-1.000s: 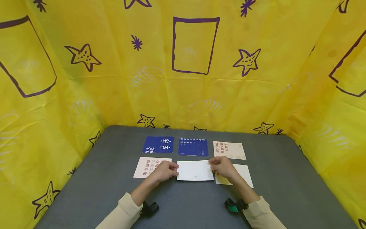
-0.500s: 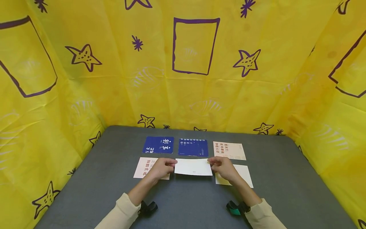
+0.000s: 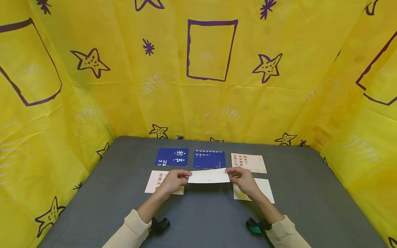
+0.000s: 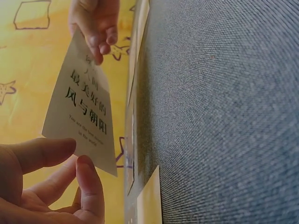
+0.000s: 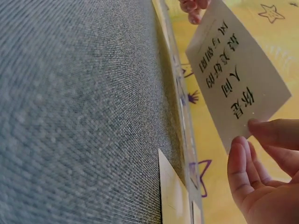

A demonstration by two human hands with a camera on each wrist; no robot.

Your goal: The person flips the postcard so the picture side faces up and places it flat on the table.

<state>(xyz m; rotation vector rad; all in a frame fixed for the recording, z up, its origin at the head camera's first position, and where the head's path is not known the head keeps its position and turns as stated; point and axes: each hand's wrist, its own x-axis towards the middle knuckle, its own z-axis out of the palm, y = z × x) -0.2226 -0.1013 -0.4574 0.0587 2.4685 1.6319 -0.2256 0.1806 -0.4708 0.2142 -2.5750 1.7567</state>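
A white card (image 3: 208, 176) is held off the table by its two short ends, its far edge raised so that the top face looks foreshortened. My left hand (image 3: 172, 182) pinches the left end between thumb and fingers; my right hand (image 3: 245, 181) pinches the right end. On the downward face of the card (image 4: 86, 112), the left wrist view shows dark Chinese characters and small English lines. The same print appears in the right wrist view of the card (image 5: 233, 70). Beneath my hands lie a pink-white card (image 3: 152, 182) with red characters and a plain cream card (image 3: 263, 190), both partly covered.
At the back of the grey table (image 3: 198, 217) lie two blue cards, one left (image 3: 171, 157) and one middle (image 3: 209, 159), plus a peach card (image 3: 248, 163) on the right. A yellow patterned cloth (image 3: 211, 100) stands around the back and sides.
Both hands have lifted the white card from near the table and tilted it, so its top face looks narrower. My left hand has shifted slightly left and up. The other cards stay put.
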